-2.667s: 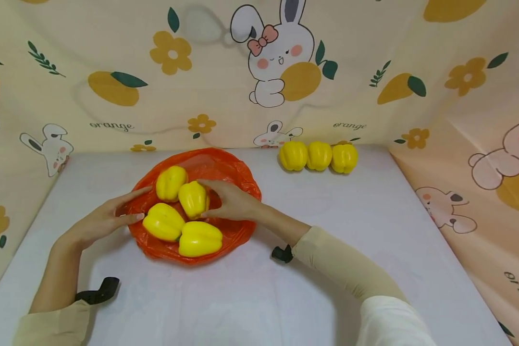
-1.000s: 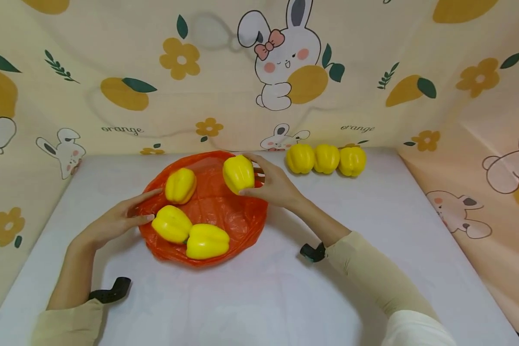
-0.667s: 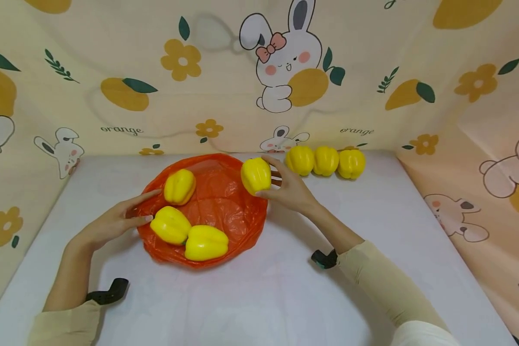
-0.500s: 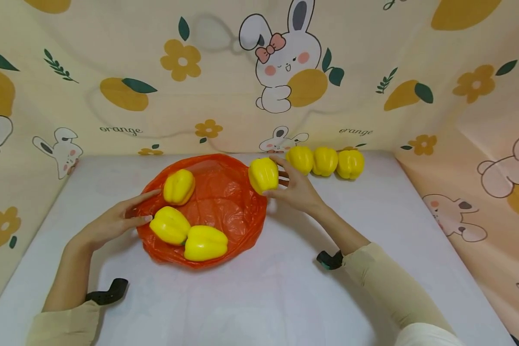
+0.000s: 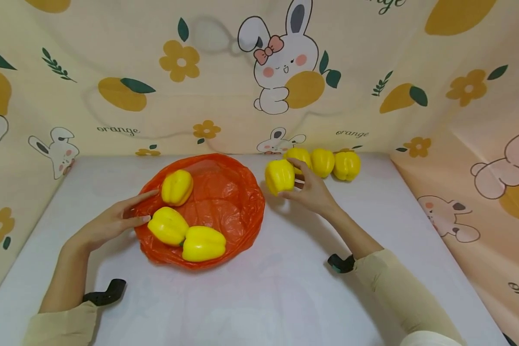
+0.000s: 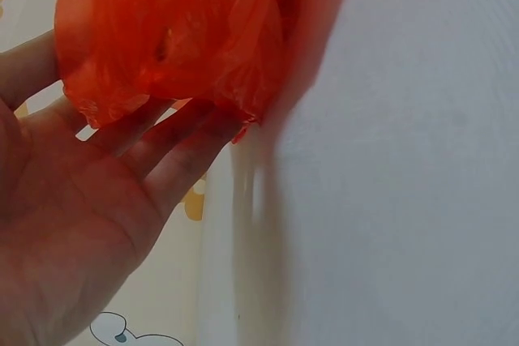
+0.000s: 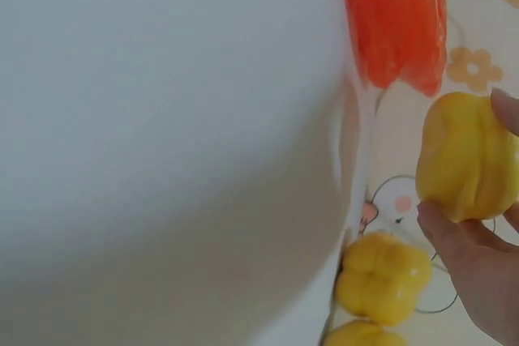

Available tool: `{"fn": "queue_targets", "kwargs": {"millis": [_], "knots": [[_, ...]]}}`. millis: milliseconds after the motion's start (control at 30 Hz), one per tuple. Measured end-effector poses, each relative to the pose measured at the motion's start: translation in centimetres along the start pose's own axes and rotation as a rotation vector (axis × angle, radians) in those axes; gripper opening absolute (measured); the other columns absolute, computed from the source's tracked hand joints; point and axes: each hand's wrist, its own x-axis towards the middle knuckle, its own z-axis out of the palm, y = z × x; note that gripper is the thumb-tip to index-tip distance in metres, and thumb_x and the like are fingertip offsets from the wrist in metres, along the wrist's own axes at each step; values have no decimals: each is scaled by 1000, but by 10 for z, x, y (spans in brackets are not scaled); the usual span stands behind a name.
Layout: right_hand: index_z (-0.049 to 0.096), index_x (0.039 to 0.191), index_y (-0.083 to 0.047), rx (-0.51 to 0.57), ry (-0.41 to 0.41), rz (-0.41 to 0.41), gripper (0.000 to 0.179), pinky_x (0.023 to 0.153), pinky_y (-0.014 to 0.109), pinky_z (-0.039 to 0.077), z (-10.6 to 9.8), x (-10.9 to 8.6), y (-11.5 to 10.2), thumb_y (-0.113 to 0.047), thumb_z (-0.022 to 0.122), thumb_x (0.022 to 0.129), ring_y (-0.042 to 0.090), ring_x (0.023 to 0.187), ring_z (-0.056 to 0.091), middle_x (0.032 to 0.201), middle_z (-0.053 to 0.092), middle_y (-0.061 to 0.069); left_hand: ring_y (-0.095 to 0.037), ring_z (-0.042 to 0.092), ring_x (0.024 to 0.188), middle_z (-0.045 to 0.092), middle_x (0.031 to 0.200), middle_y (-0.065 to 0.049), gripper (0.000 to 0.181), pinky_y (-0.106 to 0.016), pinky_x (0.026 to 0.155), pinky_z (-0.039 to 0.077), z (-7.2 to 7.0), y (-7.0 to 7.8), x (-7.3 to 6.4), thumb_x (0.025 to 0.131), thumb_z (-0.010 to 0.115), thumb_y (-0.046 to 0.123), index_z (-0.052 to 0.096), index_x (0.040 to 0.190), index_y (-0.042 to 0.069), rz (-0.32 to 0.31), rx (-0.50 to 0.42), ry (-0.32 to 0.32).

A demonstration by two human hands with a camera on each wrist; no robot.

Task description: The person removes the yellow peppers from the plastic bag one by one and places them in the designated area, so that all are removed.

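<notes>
In the head view, my right hand holds a yellow bell pepper, thumb below and fingers at its far side. The pepper hangs just beyond the right edge of a round red plastic bag, whose mouth is spread wide. Three more bell peppers lie inside, one at the back, one at the left and one in front. My left hand touches the bag's left edge. Seen by the left wrist camera, its fingers lie fairly straight against the red plastic. The right wrist view also shows the held pepper.
Three bell peppers stand in a row at the table's back edge, the left one partly behind my right hand, then a middle one and a right one. A cloth printed with rabbits rises behind the white table.
My right hand has taken the bell pepper out of the bag's middle and carried it right, past the rim, toward the row. My left hand has stayed at the bag's left edge.
</notes>
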Motion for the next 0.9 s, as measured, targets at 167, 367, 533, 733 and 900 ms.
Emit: {"fn": "queue_targets", "kwargs": {"millis": [167,367,533,733,900], "knots": [[30,155,-11,-21,17,26,93,105,50,46,-10,-7,6,-8,83,79,40,128,49,152,37,16,-47,18,142,20,160,-25,66,-75,108,17,1,2,2,99,61,29,31,157,17,20,-2,-3],[30,155,-8,-51,51,48,94,103,52,46,-22,-17,17,-7,84,77,42,127,49,150,37,20,-49,16,143,18,160,-26,69,-77,107,17,3,4,2,98,62,30,30,157,18,-3,9,-6],[32,154,-8,-58,51,60,94,102,51,48,-26,-22,25,-5,85,76,42,126,50,150,37,19,-49,17,142,18,161,-25,69,-76,107,19,5,4,2,97,63,33,30,157,19,-17,20,0],[31,154,-8,-89,44,76,95,102,49,48,-29,-25,32,-1,85,76,43,126,50,151,35,18,-49,14,143,16,161,-25,71,-77,107,18,5,3,2,97,62,36,29,157,19,-27,26,6],[32,152,-7,-116,40,108,95,102,48,48,-30,-26,34,-2,86,74,44,126,50,151,36,18,-49,13,144,16,161,-25,72,-77,107,17,5,4,3,97,63,36,29,158,19,-26,19,4]]}}
